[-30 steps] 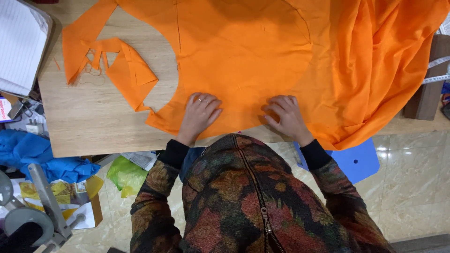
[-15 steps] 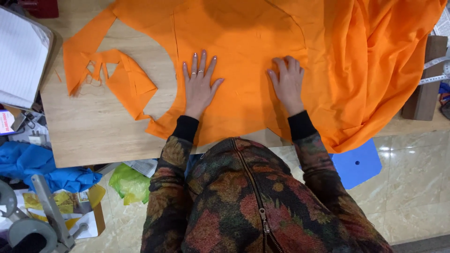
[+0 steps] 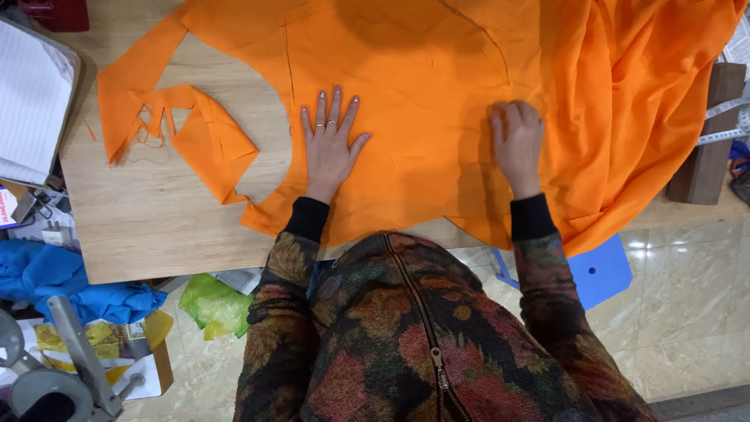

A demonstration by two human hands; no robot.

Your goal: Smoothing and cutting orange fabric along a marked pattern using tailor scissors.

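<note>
A large piece of orange fabric (image 3: 422, 78) is spread over a wooden table (image 3: 156, 211), with a curved cut edge on its left side. My left hand (image 3: 330, 144) lies flat on the cloth, fingers spread, rings on two fingers. Farther right, my right hand (image 3: 517, 141) presses on the fabric with its fingers curled, close to where the loose cloth bunches up and drapes over the table's right edge (image 3: 648, 117). Neither hand holds anything.
Orange offcut strips (image 3: 187, 133) lie on the table's left part. A white lined pad (image 3: 31, 101) sits at the far left. A blue cloth (image 3: 55, 281), a green bag (image 3: 211, 305) and a grey machine (image 3: 55, 375) are on the floor at left; a blue stool (image 3: 601, 270) stands at right.
Both hands have slid away from the near table edge across the fabric. The right hand has also moved right and curled its fingers; the left stays flat.
</note>
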